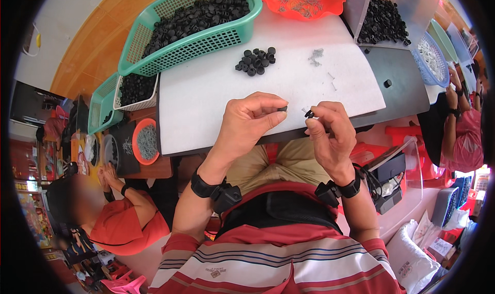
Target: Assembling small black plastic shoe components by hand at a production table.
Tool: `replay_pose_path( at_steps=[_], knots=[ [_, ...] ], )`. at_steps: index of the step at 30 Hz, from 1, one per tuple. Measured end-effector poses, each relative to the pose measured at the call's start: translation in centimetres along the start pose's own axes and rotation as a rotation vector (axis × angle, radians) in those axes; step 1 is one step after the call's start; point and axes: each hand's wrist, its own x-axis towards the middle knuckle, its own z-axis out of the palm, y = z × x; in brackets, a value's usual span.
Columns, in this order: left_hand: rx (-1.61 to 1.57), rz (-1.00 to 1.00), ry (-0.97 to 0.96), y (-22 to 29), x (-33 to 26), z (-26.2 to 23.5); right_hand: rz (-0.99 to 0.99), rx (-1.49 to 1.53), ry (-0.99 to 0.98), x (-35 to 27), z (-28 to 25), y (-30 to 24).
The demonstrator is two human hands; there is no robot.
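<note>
Left hand (247,119) pinching a small round black plastic cap (282,108) above the near edge of the white-topped bench (206,95). Right hand (330,129) gripping a tiny black piece (309,113), at 3 o'clock just beside the cap. At 12 o'clock, a loose pile of black caps (256,61).

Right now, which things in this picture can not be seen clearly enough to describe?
- Black part in the left hand: head view, mostly covered by the fingertips; shape unclear.
- Piece in the right hand: too small to tell its form.
- Small metal bits on the white table: too small to identify.
- Green basket: lower layers hidden by the black caps on top.
- Clear bin: cut off by the top edge.
</note>
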Motion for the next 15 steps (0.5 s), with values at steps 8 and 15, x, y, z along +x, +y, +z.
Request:
replay_pose_path(
  at_steps=[8,15],
  knots=[
    [-0.490,-0.156,-0.019,-0.71,0.04,-0.53,-0.014,0.018,-0.015,0.25,0.46,0.04],
    [-0.741,-0.193,-0.061,-0.80,-0.03,-0.49,-0.052,0.040,-0.023,0.90,0.90,-0.06]
  ],
)
